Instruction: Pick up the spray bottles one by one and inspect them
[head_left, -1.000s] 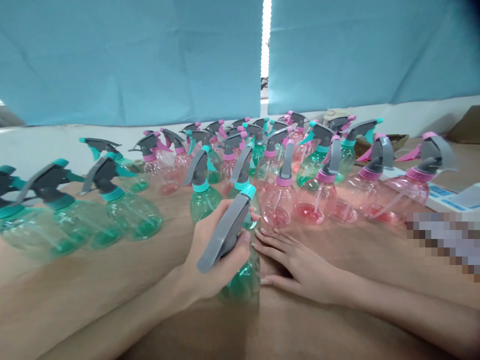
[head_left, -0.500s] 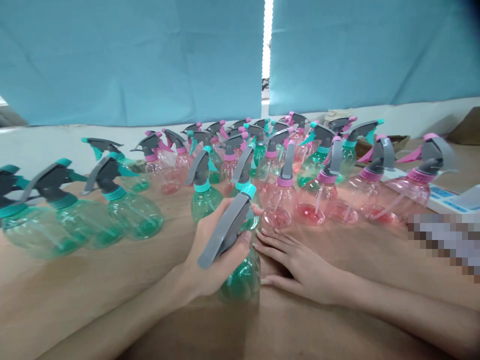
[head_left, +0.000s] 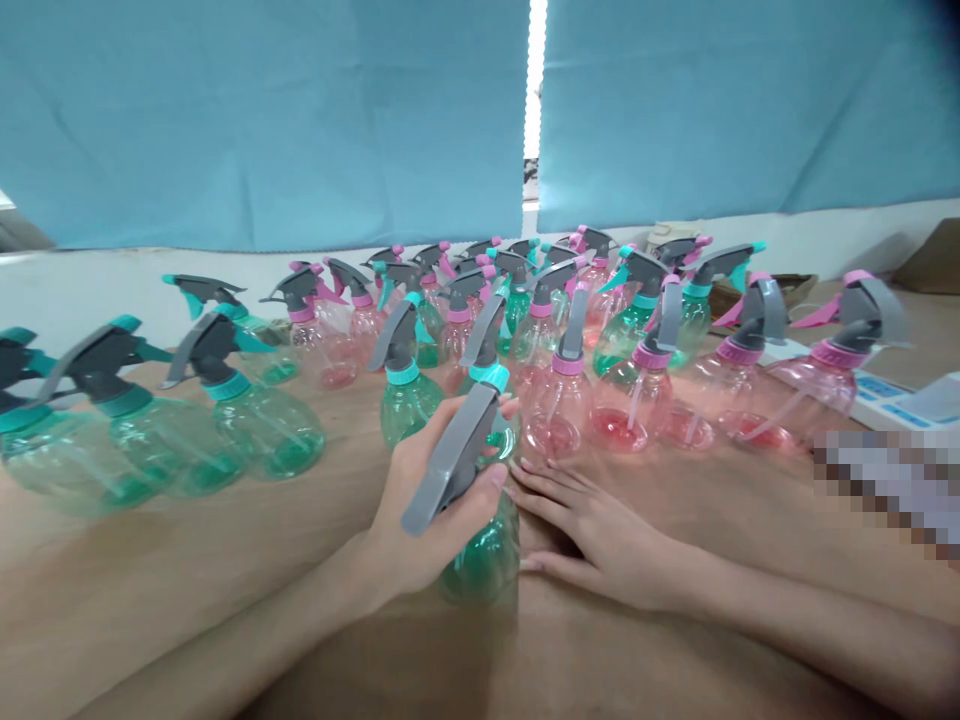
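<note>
My left hand (head_left: 427, 500) is wrapped round the neck of a green spray bottle (head_left: 484, 560) with a grey trigger head and turquoise nozzle. The bottle stands close to me, its neck hidden by my fingers. To its right my right hand (head_left: 600, 525) lies flat on the table with the fingers spread, holding nothing. Just beyond the fingertips stands a pink spray bottle (head_left: 559, 410). Another green spray bottle (head_left: 409, 400) is upright behind my left hand.
Several green spray bottles (head_left: 274, 430) stand on the left and several pink ones (head_left: 634, 405) on the right, with mixed colours behind. A white device with blue markings (head_left: 892, 400) lies far right. Blue curtains (head_left: 262, 120) hang at the back of the wooden table (head_left: 322, 530).
Almost nothing differs. The held bottle's trigger head has shifted very slightly, and the whole view has moved a little. My right hand stays flat in place.
</note>
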